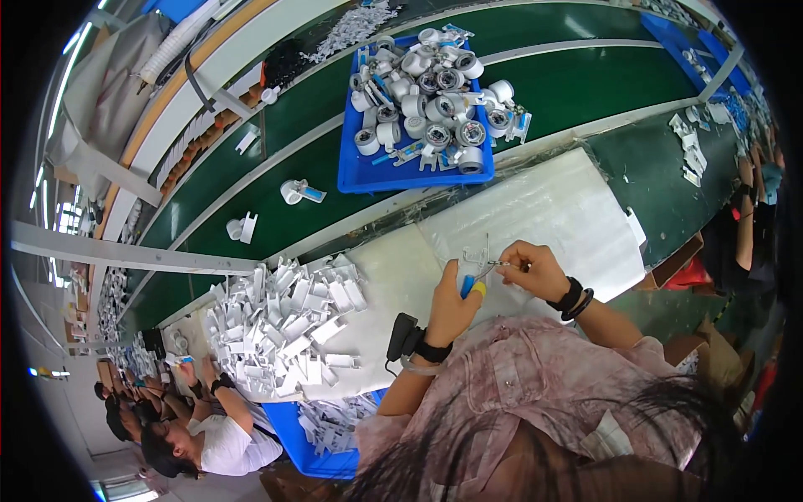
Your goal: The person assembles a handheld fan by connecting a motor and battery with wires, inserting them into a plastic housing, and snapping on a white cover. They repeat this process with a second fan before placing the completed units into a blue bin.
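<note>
Over the white work sheet (552, 209), my left hand (454, 308) is closed on a small part with a blue piece (467, 286) showing between thumb and fingers. A yellow band (479, 289) is wrapped round one of its fingers. Close beside it, my right hand (537, 273) pinches a thin, shiny metallic piece (499, 264) that reaches toward the left hand's part. Its exact kind is too small to make out. Just beyond both hands is a clear plastic piece (477, 251); whether it is held or lies on the sheet, I cannot tell.
Left of my hands lies a heap of white plastic housings (284, 322). A blue tray (355, 180) piled with round-headed white units (442, 109) stands beyond, beside the green conveyor (577, 88). A second blue bin (309, 456) sits lower left. Other people work at both sides.
</note>
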Tool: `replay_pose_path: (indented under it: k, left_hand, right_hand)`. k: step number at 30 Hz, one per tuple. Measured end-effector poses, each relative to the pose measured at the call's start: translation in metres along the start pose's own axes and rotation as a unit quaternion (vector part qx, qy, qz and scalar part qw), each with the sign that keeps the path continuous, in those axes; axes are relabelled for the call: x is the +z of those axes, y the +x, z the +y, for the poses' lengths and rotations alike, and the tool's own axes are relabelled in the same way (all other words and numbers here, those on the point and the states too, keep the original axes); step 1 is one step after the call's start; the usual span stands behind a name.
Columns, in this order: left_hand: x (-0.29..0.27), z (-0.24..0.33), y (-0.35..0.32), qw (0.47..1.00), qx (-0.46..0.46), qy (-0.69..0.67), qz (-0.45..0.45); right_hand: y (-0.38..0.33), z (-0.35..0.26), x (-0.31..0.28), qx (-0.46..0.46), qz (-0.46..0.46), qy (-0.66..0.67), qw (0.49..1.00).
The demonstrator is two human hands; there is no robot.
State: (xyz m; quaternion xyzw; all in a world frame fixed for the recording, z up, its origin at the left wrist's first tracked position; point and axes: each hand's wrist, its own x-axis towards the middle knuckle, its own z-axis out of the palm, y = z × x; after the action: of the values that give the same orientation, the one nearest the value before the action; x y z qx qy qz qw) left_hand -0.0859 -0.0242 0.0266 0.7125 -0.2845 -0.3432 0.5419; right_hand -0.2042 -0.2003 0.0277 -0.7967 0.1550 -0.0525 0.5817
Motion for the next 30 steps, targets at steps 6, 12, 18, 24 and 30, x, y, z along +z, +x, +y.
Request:
replay_pose_path:
  k: [6,12,18,24,30]
  left_hand:
    - [0.003,0.008,-0.005,0.976,-0.034,-0.211,-0.038]
    - [0.009,0.015,-0.012,0.972,-0.04,-0.229,-0.028]
    - [0.013,0.034,-0.021,0.965,0.005,-0.257,-0.046]
    - [0.015,0.042,-0.028,0.961,0.004,-0.268,-0.068]
    - [0.015,0.036,-0.031,0.973,0.022,-0.221,-0.067]
  right_hand:
    - [-0.016,-0.007,0.023,-0.03,0.143,0.169,0.975]
    - [-0.027,-0.022,0.023,-0.114,0.16,0.09,0.976]
    - [-0.025,-0.029,0.014,-0.278,0.172,-0.088,0.941]
    - [-0.024,-0.03,0.018,-0.305,0.209,-0.13,0.92]
    - [-0.025,-0.029,0.021,-0.312,0.217,-0.123,0.917]
